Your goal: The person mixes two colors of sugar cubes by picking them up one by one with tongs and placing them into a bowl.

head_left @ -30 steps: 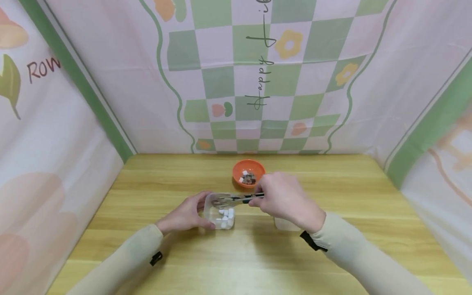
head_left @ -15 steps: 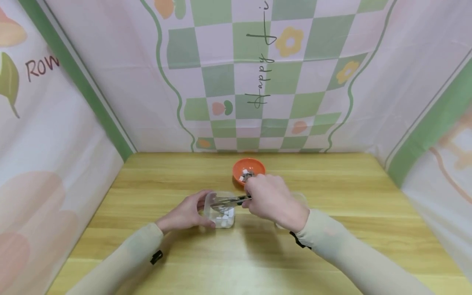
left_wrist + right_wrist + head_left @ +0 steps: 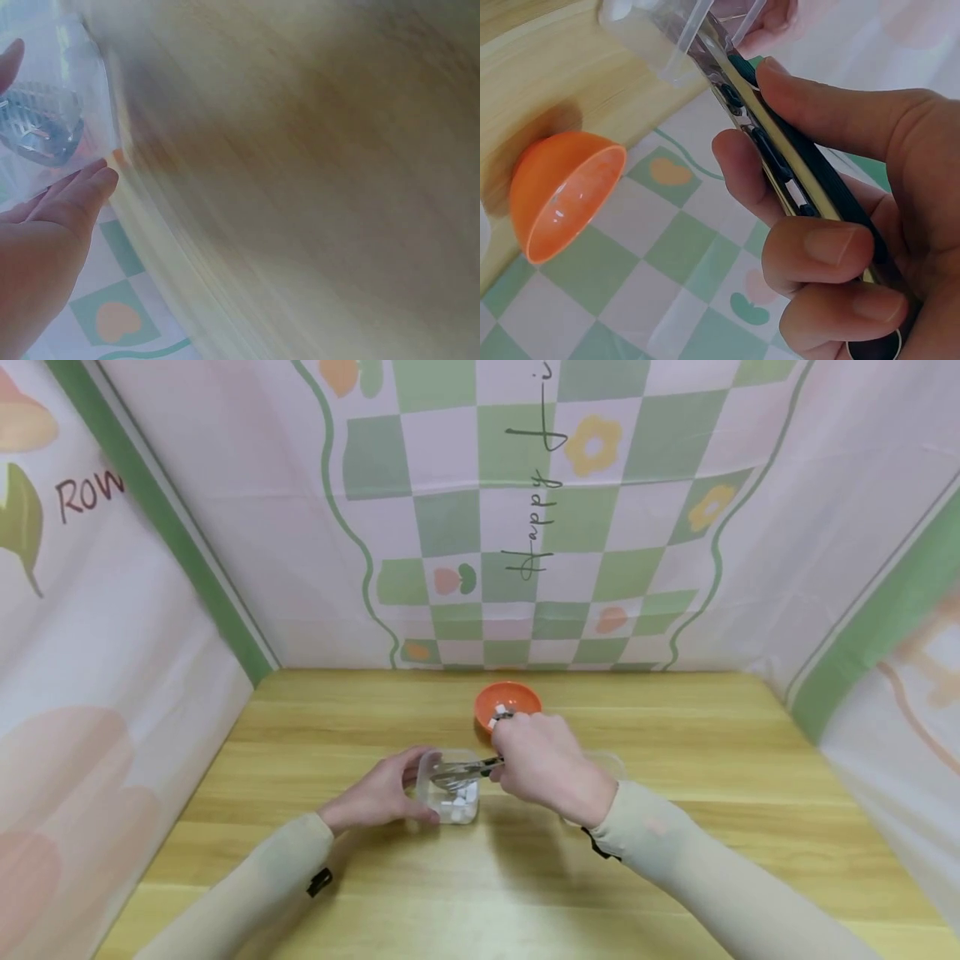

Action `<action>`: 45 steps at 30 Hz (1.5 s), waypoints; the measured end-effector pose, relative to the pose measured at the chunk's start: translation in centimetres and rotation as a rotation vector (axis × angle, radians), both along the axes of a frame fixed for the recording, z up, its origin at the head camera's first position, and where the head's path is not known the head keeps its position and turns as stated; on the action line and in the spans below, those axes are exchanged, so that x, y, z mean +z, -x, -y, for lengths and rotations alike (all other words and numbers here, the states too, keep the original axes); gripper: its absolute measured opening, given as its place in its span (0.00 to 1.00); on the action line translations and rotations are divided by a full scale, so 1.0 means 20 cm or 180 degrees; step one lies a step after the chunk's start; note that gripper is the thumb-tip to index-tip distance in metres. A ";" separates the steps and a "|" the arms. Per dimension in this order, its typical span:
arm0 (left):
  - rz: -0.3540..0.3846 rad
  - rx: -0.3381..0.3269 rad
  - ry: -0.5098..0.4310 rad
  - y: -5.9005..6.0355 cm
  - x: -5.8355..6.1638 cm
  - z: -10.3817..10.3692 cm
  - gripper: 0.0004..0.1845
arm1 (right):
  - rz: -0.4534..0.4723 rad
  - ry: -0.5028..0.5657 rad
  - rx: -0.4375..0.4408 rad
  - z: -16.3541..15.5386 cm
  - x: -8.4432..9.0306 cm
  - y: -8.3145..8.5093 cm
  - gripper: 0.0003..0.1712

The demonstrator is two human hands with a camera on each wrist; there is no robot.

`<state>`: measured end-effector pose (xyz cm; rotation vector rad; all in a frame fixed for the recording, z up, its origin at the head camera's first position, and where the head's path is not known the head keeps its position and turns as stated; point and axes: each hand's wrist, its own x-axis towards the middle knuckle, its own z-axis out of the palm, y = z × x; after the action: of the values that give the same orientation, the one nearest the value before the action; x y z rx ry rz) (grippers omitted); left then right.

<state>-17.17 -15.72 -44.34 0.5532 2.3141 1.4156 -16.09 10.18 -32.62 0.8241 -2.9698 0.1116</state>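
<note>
A small clear plastic box (image 3: 449, 791) with several white cubes in it stands on the wooden table (image 3: 675, 752). My left hand (image 3: 382, 795) holds the box from its left side, fingers curled round the wall. My right hand (image 3: 546, 766) grips metal tongs (image 3: 463, 769) with black handles, and their tips reach into the box from the right. In the right wrist view the tongs (image 3: 780, 169) run between thumb and fingers towards the clear box (image 3: 667, 34). The left wrist view shows the tongs' tip (image 3: 41, 131) through the box wall.
An orange bowl (image 3: 508, 704) with small white and dark pieces sits behind my right hand, towards the back of the table. A second clear container (image 3: 611, 766) lies partly hidden behind my right wrist. Patterned cloth walls close off the back and both sides.
My right hand has moved left with the tongs, and their tips have gone from above the box rim down into the box. The left hand has kept its hold.
</note>
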 end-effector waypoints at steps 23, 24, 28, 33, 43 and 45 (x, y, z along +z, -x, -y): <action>0.0100 0.0114 0.0042 -0.01 0.00 0.01 0.56 | 0.0264 0.0490 -0.0035 -0.14 0.02 0.01 0.27; 0.0104 0.0118 0.0045 -0.01 0.00 0.01 0.56 | 0.0270 0.0532 -0.0039 -0.15 0.02 0.01 0.28; 0.0106 0.0110 0.0033 -0.01 0.00 0.01 0.56 | 0.0269 0.0625 -0.0104 -0.18 0.03 0.01 0.31; 0.0116 0.0091 0.0031 -0.01 0.00 0.01 0.56 | 0.0355 0.0790 -0.0239 -0.23 0.04 0.01 0.30; 0.0072 0.0091 0.0074 -0.01 0.00 0.00 0.57 | 0.0392 0.1107 -0.0522 -0.36 0.10 0.02 0.13; 0.0064 0.0093 0.0079 0.00 0.00 0.00 0.57 | 0.0413 0.1124 -0.0602 -0.38 0.10 0.03 0.13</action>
<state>-17.10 -15.65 -44.43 0.4978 2.3296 1.3973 -16.67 17.75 -30.54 0.5084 -2.9907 0.6796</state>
